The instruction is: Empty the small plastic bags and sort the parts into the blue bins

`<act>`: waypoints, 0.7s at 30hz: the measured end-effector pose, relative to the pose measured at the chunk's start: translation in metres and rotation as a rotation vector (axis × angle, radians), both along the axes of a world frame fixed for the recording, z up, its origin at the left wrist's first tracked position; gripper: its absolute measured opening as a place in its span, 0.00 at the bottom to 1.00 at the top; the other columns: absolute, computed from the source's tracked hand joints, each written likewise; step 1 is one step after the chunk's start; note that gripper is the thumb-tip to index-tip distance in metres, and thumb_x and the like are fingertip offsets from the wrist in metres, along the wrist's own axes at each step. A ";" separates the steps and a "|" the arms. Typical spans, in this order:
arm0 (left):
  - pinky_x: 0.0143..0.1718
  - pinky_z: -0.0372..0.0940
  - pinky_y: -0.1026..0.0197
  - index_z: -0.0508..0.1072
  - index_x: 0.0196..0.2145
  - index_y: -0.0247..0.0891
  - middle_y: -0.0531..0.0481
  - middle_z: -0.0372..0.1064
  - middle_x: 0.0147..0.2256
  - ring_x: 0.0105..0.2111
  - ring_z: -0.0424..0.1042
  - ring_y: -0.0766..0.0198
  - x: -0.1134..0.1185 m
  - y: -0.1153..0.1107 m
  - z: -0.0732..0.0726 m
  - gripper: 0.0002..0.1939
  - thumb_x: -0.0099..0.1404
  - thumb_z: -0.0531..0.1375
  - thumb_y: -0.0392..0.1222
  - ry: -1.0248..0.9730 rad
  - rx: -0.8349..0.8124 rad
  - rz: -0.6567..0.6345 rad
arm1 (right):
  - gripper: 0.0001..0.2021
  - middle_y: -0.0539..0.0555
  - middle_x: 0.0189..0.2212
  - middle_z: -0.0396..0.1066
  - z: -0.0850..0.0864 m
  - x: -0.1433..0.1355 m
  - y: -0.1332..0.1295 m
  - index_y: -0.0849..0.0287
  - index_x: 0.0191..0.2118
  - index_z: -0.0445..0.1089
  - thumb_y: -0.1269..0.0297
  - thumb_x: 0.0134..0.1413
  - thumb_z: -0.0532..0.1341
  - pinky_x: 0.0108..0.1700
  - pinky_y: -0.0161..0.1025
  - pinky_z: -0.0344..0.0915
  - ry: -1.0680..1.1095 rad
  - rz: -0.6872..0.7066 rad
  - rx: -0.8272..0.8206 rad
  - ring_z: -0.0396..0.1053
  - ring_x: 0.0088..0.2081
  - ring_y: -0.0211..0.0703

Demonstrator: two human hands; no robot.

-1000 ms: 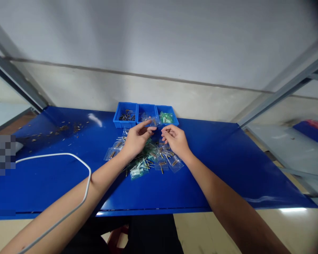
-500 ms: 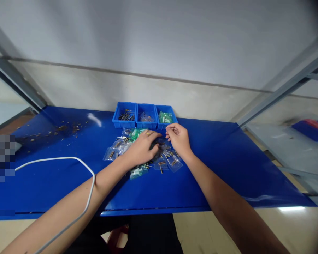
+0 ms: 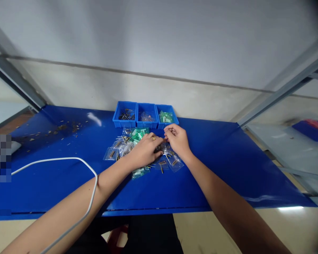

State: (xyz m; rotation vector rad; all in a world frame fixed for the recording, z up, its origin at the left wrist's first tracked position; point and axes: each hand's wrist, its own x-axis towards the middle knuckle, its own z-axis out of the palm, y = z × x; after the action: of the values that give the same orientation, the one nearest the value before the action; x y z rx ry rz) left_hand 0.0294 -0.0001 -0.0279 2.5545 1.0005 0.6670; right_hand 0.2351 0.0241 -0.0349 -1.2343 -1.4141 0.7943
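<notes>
My left hand (image 3: pixel 148 149), with a ring on one finger, lies over the pile of small clear bags (image 3: pixel 111 153) and loose pins, its fingertips among the bags near my right hand. What it touches beneath is hidden. My right hand (image 3: pixel 177 139) is at the pile's right back edge, fingers curled and thumb against the index finger; anything between them is too small to make out. Green packets (image 3: pixel 139 134) show behind and in front of my left hand. Small brass-coloured pieces in clear bags (image 3: pixel 175 163) lie at the pile's right.
Behind the pile stand three blue bins: the left bin (image 3: pixel 125 124) holds dark pins, the middle bin (image 3: pixel 147 125) clear bags, the right bin (image 3: pixel 176 120) green packets. Debris (image 3: pixel 62 127) lies at left. A white cable (image 3: pixel 55 158) loops across my left forearm.
My left hand has moved right across the pile, closer to my right hand, showing more of the green packets behind it. My right hand has shifted only slightly left.
</notes>
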 end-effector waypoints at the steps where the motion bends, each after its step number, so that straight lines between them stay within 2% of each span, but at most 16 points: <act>1: 0.62 0.71 0.39 0.80 0.61 0.41 0.38 0.85 0.53 0.59 0.78 0.40 0.001 0.000 -0.001 0.18 0.76 0.68 0.37 -0.043 -0.008 0.024 | 0.09 0.51 0.29 0.79 0.000 0.000 0.001 0.51 0.37 0.78 0.52 0.63 0.68 0.36 0.45 0.76 -0.001 0.002 0.004 0.80 0.34 0.52; 6: 0.59 0.74 0.43 0.76 0.57 0.43 0.45 0.87 0.45 0.50 0.84 0.47 0.000 0.006 -0.004 0.14 0.76 0.66 0.37 -0.392 -0.119 0.151 | 0.12 0.52 0.30 0.80 0.005 0.002 0.001 0.53 0.37 0.80 0.50 0.63 0.69 0.33 0.42 0.74 0.049 0.079 -0.036 0.78 0.31 0.47; 9: 0.54 0.76 0.48 0.73 0.59 0.44 0.48 0.87 0.42 0.44 0.86 0.51 -0.003 0.009 -0.004 0.17 0.76 0.68 0.41 -0.559 -0.217 0.215 | 0.14 0.53 0.32 0.81 0.010 0.002 -0.001 0.54 0.38 0.81 0.48 0.64 0.71 0.32 0.41 0.74 0.029 0.246 -0.093 0.76 0.29 0.44; 12: 0.50 0.76 0.51 0.71 0.63 0.43 0.48 0.87 0.42 0.43 0.86 0.53 -0.006 0.012 -0.007 0.21 0.76 0.69 0.43 -0.603 -0.247 0.231 | 0.13 0.52 0.32 0.81 0.010 0.003 -0.002 0.54 0.40 0.81 0.50 0.64 0.74 0.33 0.41 0.75 0.020 0.386 -0.136 0.77 0.30 0.44; 14: 0.50 0.76 0.52 0.69 0.65 0.42 0.47 0.86 0.43 0.44 0.86 0.53 -0.006 0.014 -0.009 0.26 0.74 0.70 0.43 -0.606 -0.243 0.219 | 0.11 0.51 0.30 0.80 0.008 0.004 0.000 0.54 0.40 0.81 0.54 0.64 0.75 0.33 0.41 0.74 0.024 0.388 -0.158 0.76 0.29 0.43; 17: 0.48 0.76 0.52 0.70 0.67 0.41 0.46 0.85 0.45 0.44 0.85 0.52 -0.004 0.015 -0.012 0.32 0.68 0.73 0.42 -0.597 -0.232 0.224 | 0.09 0.50 0.29 0.79 0.005 0.005 0.004 0.54 0.39 0.79 0.57 0.65 0.75 0.31 0.40 0.72 0.046 0.305 -0.152 0.73 0.27 0.41; 19: 0.48 0.76 0.52 0.74 0.63 0.41 0.45 0.86 0.45 0.44 0.85 0.52 -0.003 0.015 -0.010 0.28 0.68 0.73 0.43 -0.585 -0.232 0.239 | 0.10 0.50 0.30 0.79 0.004 0.007 0.006 0.53 0.39 0.78 0.56 0.66 0.76 0.30 0.40 0.72 0.085 0.258 -0.132 0.73 0.28 0.42; 21: 0.48 0.75 0.52 0.79 0.55 0.42 0.45 0.86 0.44 0.44 0.84 0.52 -0.002 0.013 -0.006 0.16 0.72 0.70 0.44 -0.579 -0.242 0.249 | 0.13 0.51 0.31 0.79 0.004 0.007 0.006 0.53 0.39 0.77 0.54 0.65 0.77 0.30 0.40 0.72 0.125 0.241 -0.115 0.74 0.29 0.43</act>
State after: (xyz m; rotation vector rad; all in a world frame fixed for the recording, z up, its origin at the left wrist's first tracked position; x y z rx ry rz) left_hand 0.0269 0.0129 -0.0343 1.8732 1.1054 1.1832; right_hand 0.2423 0.0304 -0.0309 -1.0908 -1.4472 1.1129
